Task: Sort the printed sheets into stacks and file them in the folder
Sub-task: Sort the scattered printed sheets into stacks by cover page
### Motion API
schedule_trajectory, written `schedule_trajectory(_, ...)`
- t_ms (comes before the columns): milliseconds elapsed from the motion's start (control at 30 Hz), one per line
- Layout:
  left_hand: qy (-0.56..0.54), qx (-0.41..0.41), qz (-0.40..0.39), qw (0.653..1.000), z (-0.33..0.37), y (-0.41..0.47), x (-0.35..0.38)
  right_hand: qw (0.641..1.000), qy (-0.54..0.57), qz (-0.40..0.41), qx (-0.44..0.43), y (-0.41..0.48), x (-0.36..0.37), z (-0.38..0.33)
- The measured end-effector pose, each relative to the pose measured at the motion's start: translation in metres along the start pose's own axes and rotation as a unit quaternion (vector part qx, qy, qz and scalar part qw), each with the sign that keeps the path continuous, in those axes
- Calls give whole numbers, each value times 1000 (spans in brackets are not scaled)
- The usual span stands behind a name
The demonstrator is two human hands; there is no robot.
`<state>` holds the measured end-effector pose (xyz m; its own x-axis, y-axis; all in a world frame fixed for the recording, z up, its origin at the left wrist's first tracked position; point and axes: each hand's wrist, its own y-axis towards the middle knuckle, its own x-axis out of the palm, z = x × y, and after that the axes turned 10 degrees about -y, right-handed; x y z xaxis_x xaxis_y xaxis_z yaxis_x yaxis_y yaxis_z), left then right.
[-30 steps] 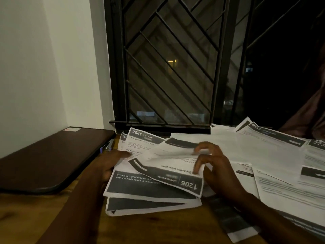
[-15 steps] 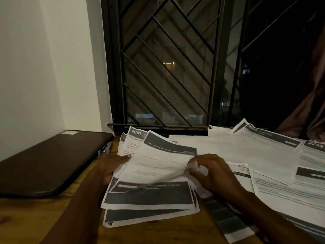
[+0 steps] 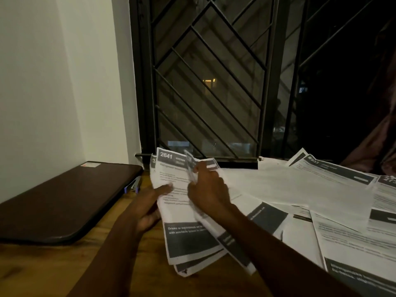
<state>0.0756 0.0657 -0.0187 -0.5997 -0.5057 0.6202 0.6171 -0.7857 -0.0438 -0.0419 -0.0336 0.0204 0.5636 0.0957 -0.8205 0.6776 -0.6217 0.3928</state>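
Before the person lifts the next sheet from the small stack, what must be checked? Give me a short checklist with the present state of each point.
1. Left hand steadies the stack: ok, a finger presses on the 2641 sheet.
2. Right hand has a grip on one sheet only: cannot tell, paper is bunched at its fingers.
3. Stack edges aligned: not ok, lower sheets fan out at the near end.
4. Stack separate from the loose sheets: not ok, they overlap on the right.
5. Folder ready for filing: not ok, it lies shut on the left.
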Motion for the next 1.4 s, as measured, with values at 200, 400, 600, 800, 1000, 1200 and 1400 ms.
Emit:
schedule_trajectory(200, 17, -10, -35, 999, -3, 3, -2, 911, 362, -189, 55, 14, 37, -2)
schedule_trajectory(400, 159, 14, 65, 985, 7, 8, -15, 996, 78, 2, 48, 19, 14, 93)
schedule_trajectory(600, 224, 53, 30, 973, 15, 7, -18, 962, -188, -109, 166, 30, -12, 180)
schedule_trajectory(800, 217, 108, 136, 961, 13, 19, -43, 938, -238, -196, 156, 29, -16, 184)
schedule_trajectory(1000, 165, 82, 165, 969, 18, 8, -41, 946, -319, -11, 57, 14, -15, 167)
schedule_trajectory(1200, 144, 102, 188, 966, 21, 6, -40, 977, -41, 177, 108, 25, -57, 170)
schedule_trajectory(1400, 175, 7, 133, 976, 15, 11, -32, 806, 560, 93, 168, 34, -104, 134)
